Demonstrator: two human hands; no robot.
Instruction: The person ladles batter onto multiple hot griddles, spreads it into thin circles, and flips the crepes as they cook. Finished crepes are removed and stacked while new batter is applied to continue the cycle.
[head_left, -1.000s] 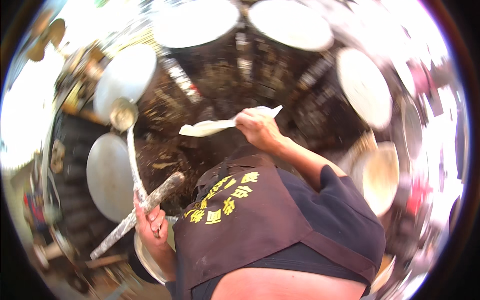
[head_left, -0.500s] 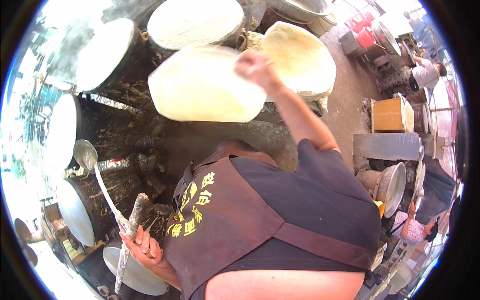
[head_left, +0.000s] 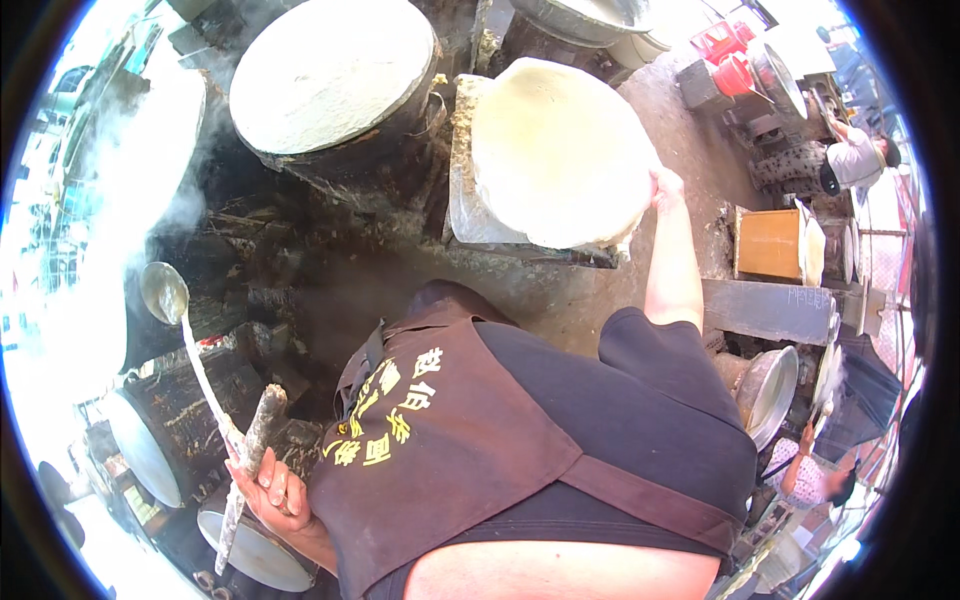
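Touching the sheet [head_left: 560,150] at its rim, right hand [head_left: 667,188]
Whether it grasps, cannot tell; sheet lies upper centre. Left hand [head_left: 275,492], lower left, clenches 2 tools, ladle [head_left: 165,292] and stick [head_left: 266,416]. Light contact should spare the edge.

Slab [head_left: 466,217]: mostly hidden under pale round sheet [head_left: 560,150]. Metal basin [head_left: 580,30], above sheet: cut off by top edge. Right hand [head_left: 668,187], sheet's right edge: fingertips indistinct.

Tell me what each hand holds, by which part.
Left hand: ladle by its handle, stick near its middle. Right hand: at the edge of the sheet; can't tell if it grips.
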